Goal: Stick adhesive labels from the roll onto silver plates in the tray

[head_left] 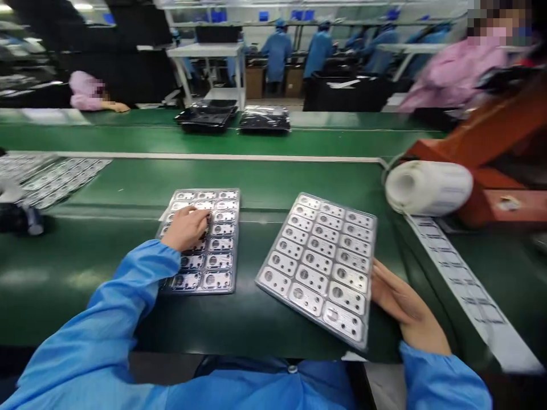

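Note:
A clear tray of small silvery plates (221, 244) lies on the green work surface. My left hand (187, 228) rests over its left part, fingers bent and drawn together; what they pinch, if anything, is too small to make out. A second such tray (318, 265), tilted, is held at its right edge by my right hand (395, 299). The fingers of that hand are partly hidden behind the tray.
More trays (64, 179) lie at the left. On the right, a white label roll (427, 187) hangs by an orange machine (496, 148), its strip (465, 279) running forward. Black packs (265, 118) sit across the line. Several people work beyond.

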The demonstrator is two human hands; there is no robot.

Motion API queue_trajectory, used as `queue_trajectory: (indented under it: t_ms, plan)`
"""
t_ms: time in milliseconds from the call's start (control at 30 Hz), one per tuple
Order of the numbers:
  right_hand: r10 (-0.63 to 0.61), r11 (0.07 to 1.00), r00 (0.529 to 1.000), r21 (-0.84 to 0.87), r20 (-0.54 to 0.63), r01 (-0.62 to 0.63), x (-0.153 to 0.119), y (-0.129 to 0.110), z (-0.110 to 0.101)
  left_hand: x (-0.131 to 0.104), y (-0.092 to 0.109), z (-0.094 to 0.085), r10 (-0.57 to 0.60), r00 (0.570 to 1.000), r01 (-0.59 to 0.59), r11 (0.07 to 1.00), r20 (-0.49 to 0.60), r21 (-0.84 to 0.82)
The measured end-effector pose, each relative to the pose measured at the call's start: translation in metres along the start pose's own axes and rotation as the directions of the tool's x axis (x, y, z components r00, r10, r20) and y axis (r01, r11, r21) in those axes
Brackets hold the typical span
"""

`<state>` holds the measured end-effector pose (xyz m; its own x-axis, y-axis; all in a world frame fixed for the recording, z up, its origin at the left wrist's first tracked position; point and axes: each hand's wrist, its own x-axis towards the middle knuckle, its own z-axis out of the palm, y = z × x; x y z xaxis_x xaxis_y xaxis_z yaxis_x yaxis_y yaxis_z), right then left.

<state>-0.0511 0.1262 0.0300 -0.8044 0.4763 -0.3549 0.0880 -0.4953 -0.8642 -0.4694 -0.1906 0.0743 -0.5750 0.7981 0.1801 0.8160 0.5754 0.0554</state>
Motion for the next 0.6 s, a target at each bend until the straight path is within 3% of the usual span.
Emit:
queue_trajectory:
  t_ms: [100, 200, 267, 333, 433, 533, 600]
  plan:
    - [-0.006, 0.998, 1.0, 0.059, 0.02, 0.004, 0.008, -0.004, -0.001, 0.009, -0.01, -0.013, 0.02, 1.0, -0.02, 0.999, -0.004, -0.03]
    - [-0.027, 0.997, 0.998, 0.067, 0.048, 0.023, 0.009, -0.003, 0.0, 0.002, 0.008, -0.029, 0.081, 0.984, -0.088, 0.995, -0.157, -0.037]
    - [-0.053, 0.997, 0.996, 0.055, 0.073, 0.049, 0.008, -0.002, 0.001, -0.014, 0.04, -0.037, 0.134, 0.966, -0.155, 0.985, -0.223, -0.08]
    - [-0.063, 0.998, 0.995, 0.024, 0.082, 0.061, 0.009, -0.002, 0.002, -0.036, 0.082, -0.039, 0.287, 0.937, -0.318, 0.936, -0.198, -0.153]
    - [0.01, 0.994, 0.999, -0.109, 0.034, -0.006, 0.018, -0.007, 0.001, -0.07, 0.141, -0.028, 0.581, 0.811, -0.583, 0.79, -0.072, -0.189]
    - [0.075, 0.968, 0.997, -0.239, -0.024, -0.078, 0.034, -0.021, -0.007, -0.095, 0.176, -0.008, 0.699, 0.715, -0.686, 0.698, -0.013, -0.204]
    - [0.093, 0.949, 0.995, -0.3, -0.042, -0.102, 0.047, -0.036, -0.012, -0.104, 0.188, 0.005, 0.733, 0.68, -0.715, 0.663, -0.001, -0.225]
